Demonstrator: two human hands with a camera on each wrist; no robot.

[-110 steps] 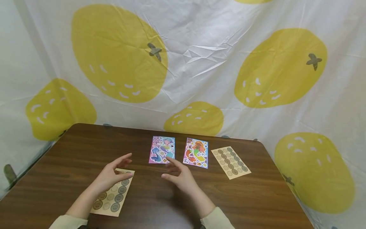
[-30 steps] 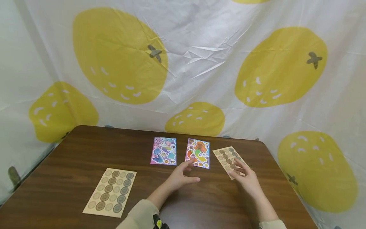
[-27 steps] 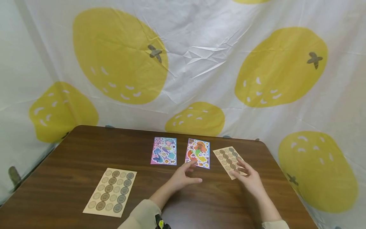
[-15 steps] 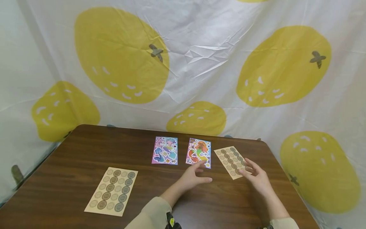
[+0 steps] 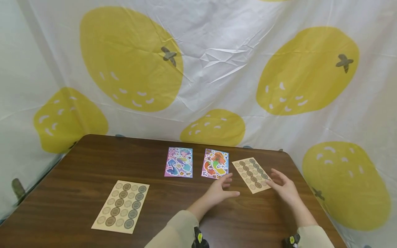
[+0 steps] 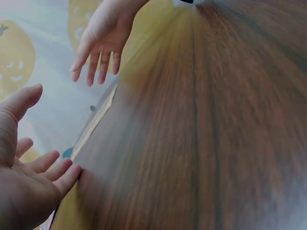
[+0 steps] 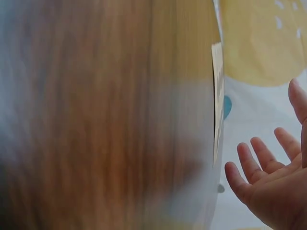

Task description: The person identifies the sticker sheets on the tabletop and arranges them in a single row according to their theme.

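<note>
In the head view my left hand [image 5: 217, 191] hovers with loosely bent fingers near the lower edge of the orange-haired mermaid sticker sheet [image 5: 215, 163], holding nothing. My right hand [image 5: 286, 188], fingers spread and thumb apart, is at the right edge of a beige sheet of round seal stickers [image 5: 252, 175], its thumb overlapping the sheet's corner. Both palms face each other, with that sheet beyond the gap between them. In the right wrist view, the beige sheet [image 7: 218, 96] shows edge-on beside the bare fingers.
A blue-haired mermaid sticker sheet [image 5: 179, 162] lies left of the orange one. A second, larger-looking beige sheet of round stickers [image 5: 121, 207] lies at the front left. The dark wooden table [image 5: 77, 172] ends at a white curtain [image 5: 217, 86] printed with yellow fruit.
Both hands have moved from the left and middle of the table over to the right, uncovering the left beige sheet. They still drift slightly rightward. The sheets stay in place.
</note>
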